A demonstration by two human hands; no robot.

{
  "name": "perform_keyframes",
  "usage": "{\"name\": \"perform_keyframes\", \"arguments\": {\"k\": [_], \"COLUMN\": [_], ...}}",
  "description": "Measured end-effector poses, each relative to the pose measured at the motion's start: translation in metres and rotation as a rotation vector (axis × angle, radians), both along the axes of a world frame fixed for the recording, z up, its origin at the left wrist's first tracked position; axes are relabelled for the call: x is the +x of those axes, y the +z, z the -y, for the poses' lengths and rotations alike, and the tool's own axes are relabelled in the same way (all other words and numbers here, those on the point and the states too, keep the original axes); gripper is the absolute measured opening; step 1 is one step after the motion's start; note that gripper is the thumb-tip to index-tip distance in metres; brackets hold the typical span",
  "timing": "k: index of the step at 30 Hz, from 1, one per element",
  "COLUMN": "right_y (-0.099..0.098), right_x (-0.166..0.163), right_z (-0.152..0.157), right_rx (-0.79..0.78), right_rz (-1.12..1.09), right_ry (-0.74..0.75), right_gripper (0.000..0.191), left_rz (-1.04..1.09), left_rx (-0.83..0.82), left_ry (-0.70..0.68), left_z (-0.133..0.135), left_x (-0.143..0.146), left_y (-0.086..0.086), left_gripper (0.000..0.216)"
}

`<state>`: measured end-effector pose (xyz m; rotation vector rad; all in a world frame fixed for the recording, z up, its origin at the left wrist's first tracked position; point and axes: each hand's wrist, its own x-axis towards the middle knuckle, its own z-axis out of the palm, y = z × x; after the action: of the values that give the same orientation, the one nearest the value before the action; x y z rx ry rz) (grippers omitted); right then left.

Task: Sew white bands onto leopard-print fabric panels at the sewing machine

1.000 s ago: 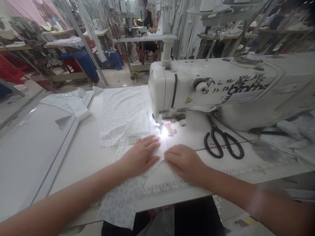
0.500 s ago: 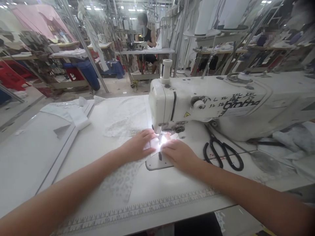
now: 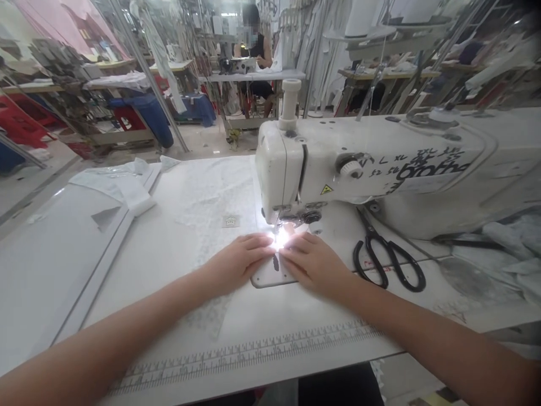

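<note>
Fabric [image 3: 211, 189] runs from nr table's [image 3: 262, 321] far edge twd near edge; L hand [image 3: 239, 259] & R hand [image 3: 316, 262] low by machine [image 3: 279, 169], fingers nearly straight, grip unclear; sewing prob. part-done, amt left can't tell.

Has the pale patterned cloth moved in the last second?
Yes: forward, away from the camera. The cloth's near end lay across the printed ruler a second ago; now it stops short of that ruler.

Worktables [image 3: 287, 75] and metal poles [image 3: 178, 138] stand on pale flooring [image 3: 207, 142].
</note>
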<state>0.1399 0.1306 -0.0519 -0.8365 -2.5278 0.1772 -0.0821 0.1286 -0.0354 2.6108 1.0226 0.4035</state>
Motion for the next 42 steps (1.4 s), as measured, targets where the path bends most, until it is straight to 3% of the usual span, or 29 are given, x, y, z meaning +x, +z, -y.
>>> {"name": "perform_keyframes", "arguments": {"k": [16,29,36,42], "right_y": [0.003,0.003,0.001,-0.003], "right_x": [-0.003,0.0,0.0,-0.001], "right_z": [0.0,0.002,0.001,0.0], "right_rx": [-0.031,-0.013,0.024,0.071], "right_rz": [0.094,0.019,-0.002,-0.012], "right_ry": [-0.117,-0.132,-0.147,-0.153], "right_gripper": [0.024,0.016,0.017,0.016], "left_rz": [-0.016,-0.019,0.032,-0.067], "left_rx": [0.029,0.01,0.112,0.141], "left_ry": [0.047,0.05,0.101,0.102], "left_z": [-0.024,-0.023,-0.018,-0.022], "left_x": [-0.002,-0.003,-0.005,0.013], "left_y": [0.002,0.0,-0.001,0.0], "left_gripper": [0.031,0.032,0.027,0.023]}}
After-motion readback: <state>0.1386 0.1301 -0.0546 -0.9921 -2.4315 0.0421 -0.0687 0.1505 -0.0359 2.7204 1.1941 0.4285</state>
